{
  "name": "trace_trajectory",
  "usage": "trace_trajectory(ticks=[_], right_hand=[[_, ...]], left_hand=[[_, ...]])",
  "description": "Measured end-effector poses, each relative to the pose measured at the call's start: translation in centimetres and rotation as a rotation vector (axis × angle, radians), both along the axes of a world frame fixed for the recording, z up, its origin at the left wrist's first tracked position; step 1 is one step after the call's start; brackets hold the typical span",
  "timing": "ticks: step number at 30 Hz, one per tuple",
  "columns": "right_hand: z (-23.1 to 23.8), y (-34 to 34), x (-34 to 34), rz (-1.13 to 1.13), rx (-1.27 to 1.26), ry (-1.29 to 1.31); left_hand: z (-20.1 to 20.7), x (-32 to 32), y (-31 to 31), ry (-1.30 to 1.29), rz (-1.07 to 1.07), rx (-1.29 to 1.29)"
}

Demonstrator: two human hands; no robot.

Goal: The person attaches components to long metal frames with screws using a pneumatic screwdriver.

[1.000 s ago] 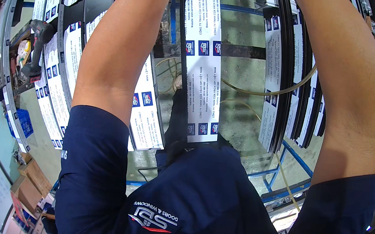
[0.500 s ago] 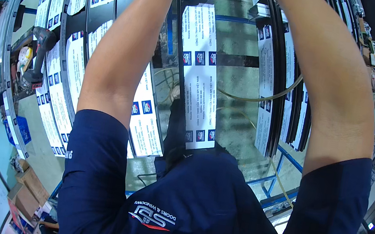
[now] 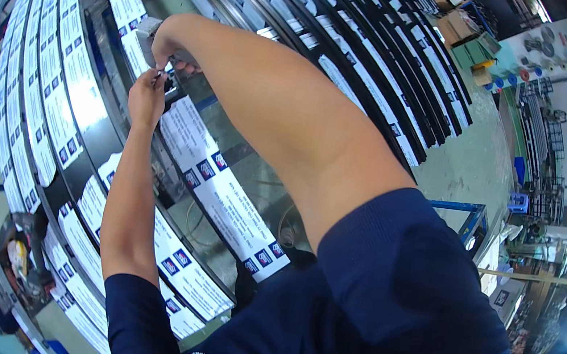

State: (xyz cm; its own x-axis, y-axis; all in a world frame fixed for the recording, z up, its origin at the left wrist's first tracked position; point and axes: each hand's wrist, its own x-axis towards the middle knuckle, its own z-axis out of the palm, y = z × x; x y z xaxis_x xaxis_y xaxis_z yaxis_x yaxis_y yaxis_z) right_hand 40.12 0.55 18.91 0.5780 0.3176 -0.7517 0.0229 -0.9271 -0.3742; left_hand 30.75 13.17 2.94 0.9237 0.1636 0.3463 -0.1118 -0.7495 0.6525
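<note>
My right hand (image 3: 176,51) is wrapped round a grey power tool (image 3: 146,38), whose kind is mostly hidden by the hand and wrist. Just below it, my left hand (image 3: 146,94) has its fingers pinched together at a small dark piece (image 3: 168,81) that I cannot make out. Both hands are close together over a long profile (image 3: 216,185) covered in white printed film with dark blue squares. That profile runs from the upper left down toward my body.
More film-covered profiles (image 3: 65,89) lie side by side at the left. Several dark profiles (image 3: 380,67) are racked at the upper right. A blue metal frame (image 3: 464,217) stands right of my arm. A power drill (image 3: 31,221) lies at the lower left.
The view has swung, and both hands now appear lower and farther left, in fuller sight. My left fingers now show beside the right hand and the tool.
</note>
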Motion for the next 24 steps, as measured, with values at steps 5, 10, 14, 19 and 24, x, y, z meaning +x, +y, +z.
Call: trace_trajectory(ticks=[5,10,14,19,24], right_hand=[[1.8,2.1,-3.5,0.150,-0.160,-0.252],[2.6,-0.2,-4.5,-0.018,-0.099,-0.236],[5.3,-3.6,-7.6,-0.084,0.173,-0.256],[1.7,-11.3,-18.9,-0.437,0.787,-0.467],[-0.2,-23.3,-32.1,-0.650,1.168,-0.189]], left_hand=[[-1.7,-0.5,0.4,-0.028,0.009,-0.068],[-0.1,-0.9,-1.9,-0.056,0.030,-0.262],[0.9,-1.1,0.3,-0.239,-0.013,-0.106],[7.5,-7.3,-3.0,-0.290,-0.179,-0.075],[12.5,-18.6,-10.7,-0.155,-0.374,0.133]])
